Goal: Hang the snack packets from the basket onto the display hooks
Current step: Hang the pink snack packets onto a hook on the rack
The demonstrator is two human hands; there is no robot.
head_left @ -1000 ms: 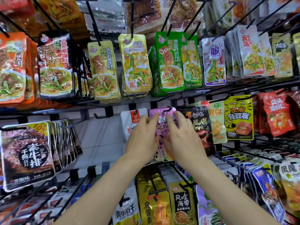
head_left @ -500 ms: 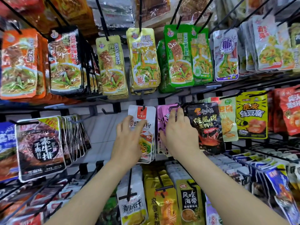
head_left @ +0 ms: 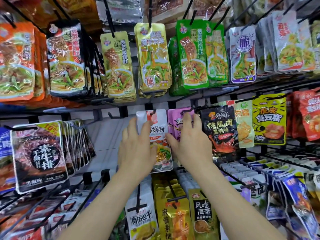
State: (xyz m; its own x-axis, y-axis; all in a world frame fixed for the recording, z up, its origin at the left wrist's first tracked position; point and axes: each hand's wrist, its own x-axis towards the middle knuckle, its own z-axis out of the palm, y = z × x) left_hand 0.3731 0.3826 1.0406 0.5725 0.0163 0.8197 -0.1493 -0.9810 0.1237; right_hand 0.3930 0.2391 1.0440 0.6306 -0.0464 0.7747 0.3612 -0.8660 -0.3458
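Pink snack packets (head_left: 174,124) hang on a black hook (head_left: 187,110) in the middle row of the rack. To their left a white packet (head_left: 160,135) hangs on its own hook (head_left: 153,112). My left hand (head_left: 136,148) lies in front of the white packet with fingers spread and relaxed, holding nothing. In front of the pink packets is my right hand (head_left: 189,141), fingers straight, fingertips up against them. The basket is out of view.
A black crab packet (head_left: 220,132) hangs just right of my right hand, then yellow packets (head_left: 269,118). An empty hook (head_left: 114,116) juts out left of the white packet. Dark meat packets (head_left: 39,156) hang far left. Rows of packets fill the hooks above and below.
A second ago both hands held the pink packet at its hook. They have let go and drawn back and apart; the left hand now sits before the white packet.
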